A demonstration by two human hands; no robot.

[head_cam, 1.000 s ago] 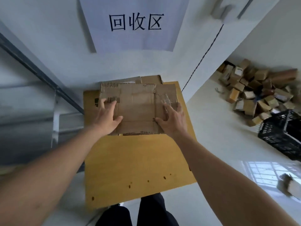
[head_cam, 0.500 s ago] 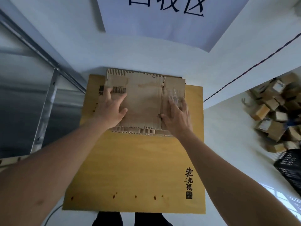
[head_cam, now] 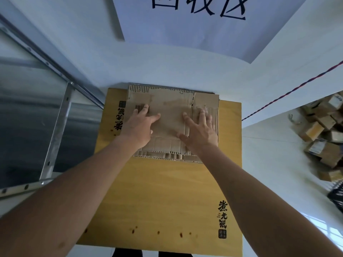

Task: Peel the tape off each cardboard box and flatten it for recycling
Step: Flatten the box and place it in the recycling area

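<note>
At far edge of the yellow board (head_cam: 163, 197), head view: flattened cardboard box (head_cam: 170, 112) lies on a stack of other flattened pieces, hard up against the white wall (head_cam: 167, 67). Long axis runs left-right, parallel to the board's far edge. Both hands on top of it, palms down, fingers straight & spread, pressing, nothing pinched. Left hand (head_cam: 138, 127) sits on the left third, fingertips near a dark printed patch; right hand (head_cam: 199, 129) straddles the crease toward the right panel, fingers touching a shiny scrap that looks like leftover clear tape (head_cam: 205, 110), can't be sure, blurred. Right hand nearer that scrap, so prob. the one to peel it if it is tape.

Edges: stack's near edge shows ragged corrugation, a few layers slightly offset. Far side shut in by wall; left side by a metal frame (head_cam: 55, 127) just off the board's left edge. Open room = board's near half, toward the person, and floor to the right. More unflattened boxes (head_cam: 323, 132) heaped well apart at right; dark crate (head_cam: 336, 197) at the right edge. Judged: this box flat, pressing-down step nearly done.
</note>
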